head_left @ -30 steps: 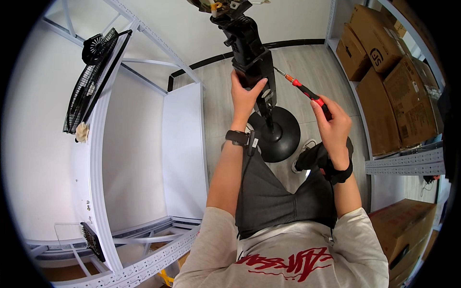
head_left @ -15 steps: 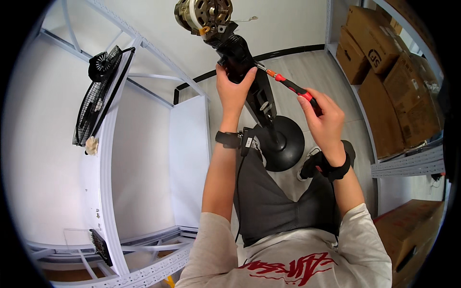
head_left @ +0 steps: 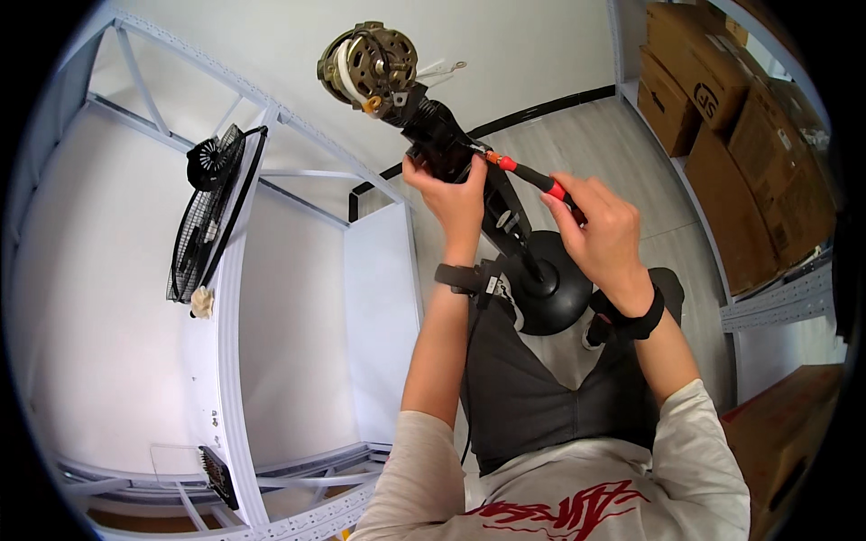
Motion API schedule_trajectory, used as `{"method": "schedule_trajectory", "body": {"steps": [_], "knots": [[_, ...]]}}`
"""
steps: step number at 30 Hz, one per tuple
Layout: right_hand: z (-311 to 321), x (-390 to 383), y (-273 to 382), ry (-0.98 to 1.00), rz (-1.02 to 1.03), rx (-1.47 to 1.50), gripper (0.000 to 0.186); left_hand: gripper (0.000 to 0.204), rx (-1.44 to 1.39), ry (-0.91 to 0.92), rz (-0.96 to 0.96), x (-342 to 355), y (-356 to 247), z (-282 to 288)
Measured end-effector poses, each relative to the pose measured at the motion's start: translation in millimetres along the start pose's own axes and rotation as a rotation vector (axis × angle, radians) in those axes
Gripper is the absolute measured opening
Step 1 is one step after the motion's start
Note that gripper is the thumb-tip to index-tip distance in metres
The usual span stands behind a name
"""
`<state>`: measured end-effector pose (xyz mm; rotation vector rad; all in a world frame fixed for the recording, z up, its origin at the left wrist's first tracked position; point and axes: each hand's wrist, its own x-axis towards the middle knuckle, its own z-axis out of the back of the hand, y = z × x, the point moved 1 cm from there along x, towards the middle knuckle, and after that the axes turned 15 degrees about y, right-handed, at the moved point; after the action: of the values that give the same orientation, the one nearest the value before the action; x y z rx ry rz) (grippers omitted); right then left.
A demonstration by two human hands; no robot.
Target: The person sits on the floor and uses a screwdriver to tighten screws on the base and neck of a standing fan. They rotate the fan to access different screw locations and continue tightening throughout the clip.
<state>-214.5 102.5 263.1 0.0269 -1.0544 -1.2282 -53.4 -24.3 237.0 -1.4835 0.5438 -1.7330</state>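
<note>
One black stand (head_left: 499, 192) rests on the floor (head_left: 561, 135); the left hand (head_left: 458, 200) has fingers curled round its housing (head_left: 437, 133), the right hand (head_left: 603, 224) fingers closed on a screwdriver (head_left: 532, 177). Pushed askew, its tip could slip toward the thumb.

The left hand (head_left: 454, 203) holds a tall black stand (head_left: 433, 131), thumb on one side and fingers on the other. The right hand (head_left: 603, 230) holds a red and black screwdriver (head_left: 532, 176), its tip up against the stand. A round metal motor (head_left: 372, 68) sits on top. A round black base (head_left: 555, 302) is on the floor (head_left: 591, 135). Brown boxes (head_left: 735, 194) fill a shelf on the right.
</note>
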Motion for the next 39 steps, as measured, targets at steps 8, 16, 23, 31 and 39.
{"method": "schedule_trajectory", "body": {"steps": [8,16,23,31,39], "knots": [[2,3,-7,0.025,0.016,0.091,0.021,0.073,0.183,-0.104,-0.249,-7,30,-6],[2,2,-8,0.015,0.147,-0.113,0.024,0.035,0.47,0.053,-0.386,-3,10,-1],[7,11,-6,0.05,0.089,-0.065,0.018,0.034,0.428,0.047,-0.307,1,8,-2],[10,15,-7,0.12,0.075,-0.048,0.024,0.046,0.392,-0.025,-0.3,-4,16,-1],[11,19,4,0.087,0.111,-0.095,0.029,0.053,0.264,-0.073,-0.221,-7,24,-1]]}}
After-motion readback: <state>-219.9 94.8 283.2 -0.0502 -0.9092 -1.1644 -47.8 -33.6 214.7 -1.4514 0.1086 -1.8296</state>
